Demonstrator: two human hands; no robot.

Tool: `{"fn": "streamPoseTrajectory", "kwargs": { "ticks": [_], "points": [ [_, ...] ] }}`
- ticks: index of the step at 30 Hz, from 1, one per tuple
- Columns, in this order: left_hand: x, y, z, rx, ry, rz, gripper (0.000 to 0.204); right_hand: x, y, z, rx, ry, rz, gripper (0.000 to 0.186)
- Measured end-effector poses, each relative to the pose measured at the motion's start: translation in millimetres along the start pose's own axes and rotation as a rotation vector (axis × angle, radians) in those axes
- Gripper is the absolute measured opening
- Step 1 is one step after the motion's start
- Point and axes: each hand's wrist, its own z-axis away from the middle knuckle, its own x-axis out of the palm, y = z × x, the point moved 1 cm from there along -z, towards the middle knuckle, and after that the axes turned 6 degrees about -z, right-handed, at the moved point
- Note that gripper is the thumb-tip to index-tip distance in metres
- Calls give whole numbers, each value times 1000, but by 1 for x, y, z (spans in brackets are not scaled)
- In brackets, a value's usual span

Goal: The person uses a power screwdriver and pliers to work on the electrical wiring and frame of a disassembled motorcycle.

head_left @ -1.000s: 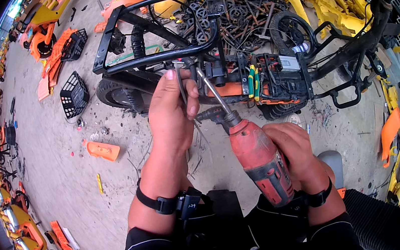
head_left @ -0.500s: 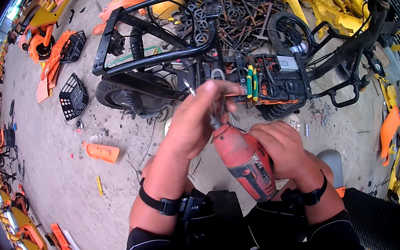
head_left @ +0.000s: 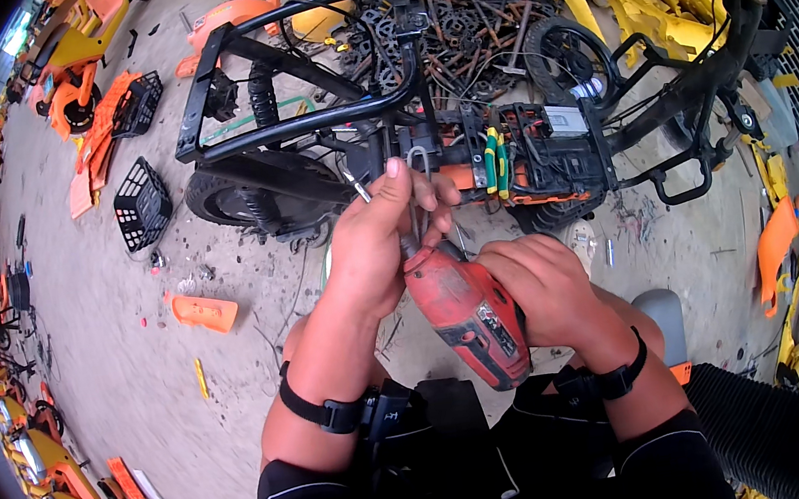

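Far L of my L-hand fingers I've got a row of yellow/orange bikes [head_left: 61, 476], then, closer in, a blk basket [head_left: 142, 205] and an orange plastic pc [head_left: 204, 313] on the flr, both well apart from the fingertips. Next, a blk bike frame [head_left: 240, 147], lying just beyond the L fingers & stretching past them to both sides. A silver bit [head_left: 358, 186] pokes out just L of my L thumb; its mid part's hidden behind the hand, so can't tell how it's seated. My L hand [head_left: 369, 248] is curled in narrow, w/ a hooked metal rod [head_left: 417, 153] btwn the fingers, hook end up past the fingertips, twd the frame. Red power driver [head_left: 457, 302] sits btwn both hands, nose right at the L fingers, body tilted back twd me. Rusty metal parts [head_left: 461, 29] are heaped well beyond the L fingertips. Grn/yel-handled pliers [head_left: 495, 164] rest on the frame, near R of the L fingertips. My R hand [head_left: 547, 296] is closed round the driver's R side; can't tell re trigger finger, it's hidden. Yel panels [head_left: 650, 4] pile up far beyond & R of the R fingers; orange panel [head_left: 778, 250] well R of them.
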Motion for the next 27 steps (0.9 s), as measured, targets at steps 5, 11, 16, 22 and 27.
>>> {"fn": "streamPoseTrajectory", "kwargs": {
  "ticks": [5,11,16,22,27],
  "points": [
    [-1,0,-1,10,28,-10,45,0,1,-1,4,-12,-4,44],
    [-1,1,-1,3,33,-9,45,0,3,-1,-2,-12,-4,45],
    [-1,0,-2,11,31,-11,45,-1,3,-1,-8,-14,8,46],
    [-1,0,-2,14,37,-37,44,-3,3,-2,-8,-15,3,46],
    [-2,0,-1,24,56,-72,45,-3,2,-3,-7,-19,9,45]
  ]
}}
